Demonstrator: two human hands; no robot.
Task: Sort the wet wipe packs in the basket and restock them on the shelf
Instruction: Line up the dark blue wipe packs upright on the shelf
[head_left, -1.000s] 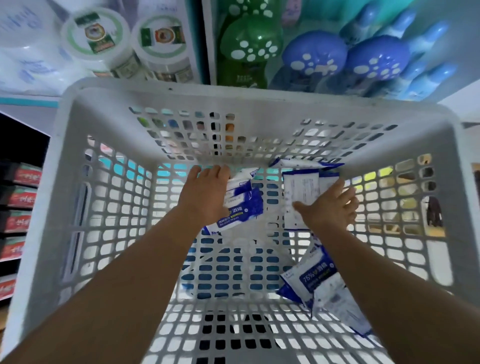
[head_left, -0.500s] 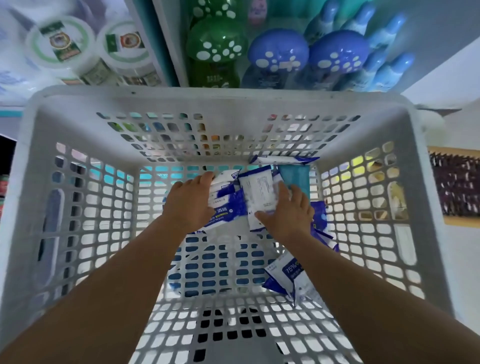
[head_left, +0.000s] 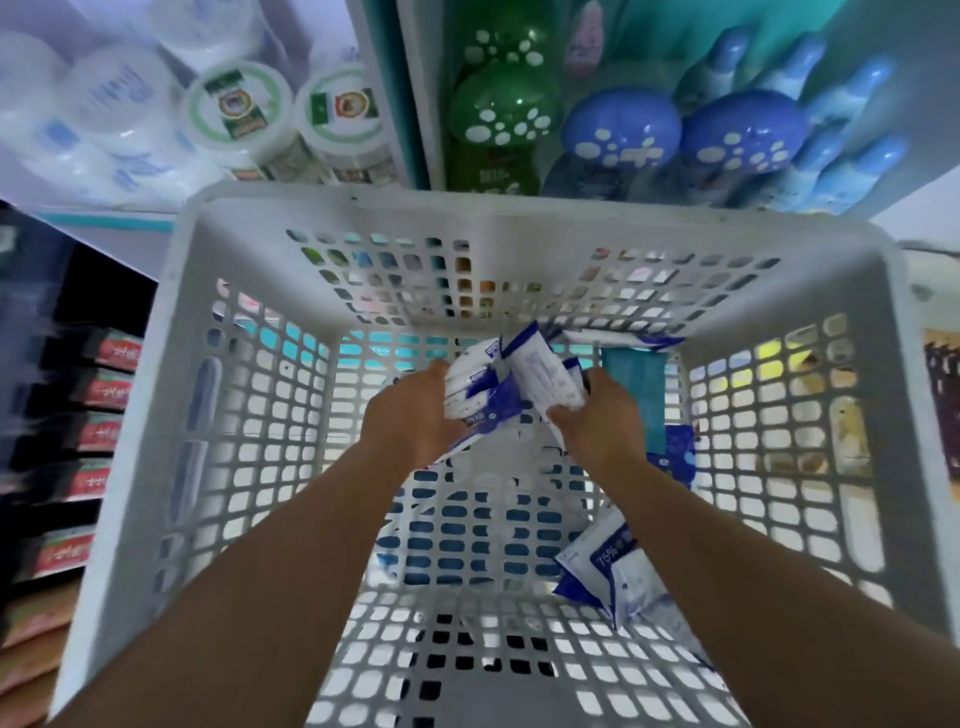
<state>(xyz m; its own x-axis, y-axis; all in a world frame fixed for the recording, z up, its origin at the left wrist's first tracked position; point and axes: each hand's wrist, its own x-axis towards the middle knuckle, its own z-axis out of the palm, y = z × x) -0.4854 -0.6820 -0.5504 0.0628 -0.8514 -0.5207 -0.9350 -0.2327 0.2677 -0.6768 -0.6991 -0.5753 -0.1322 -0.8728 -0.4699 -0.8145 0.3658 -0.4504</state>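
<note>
— Where are the hands?

— Both are down inside the white basket (head_left: 171, 322), toward its far end. The left hand (head_left: 410, 421) grips a bundle of blue-and-white wipe packs (head_left: 472, 395) from the left, fingers curled round them. The right hand (head_left: 602, 421) holds a white pack (head_left: 545, 374) that is tilted and touches the bundle — the two hands are close together, with the packs between them.

— Any other packs?

— One marked 75% (head_left: 618, 566) lies on the basket floor at the near right, beside the right forearm. Another blue one (head_left: 675, 457) lies just right of the right hand, and a teal pack (head_left: 634, 384) stands against the far wall with a white one (head_left: 623, 338) lying above it.

— And outside the basket?

— Past its far rim, green bottles (head_left: 504, 114) and blue bottles (head_left: 623, 130) with white spots, and round tubs (head_left: 239, 109) to the far left. Red boxes (head_left: 104, 389) sit on the shelf at the left — blurred.
</note>
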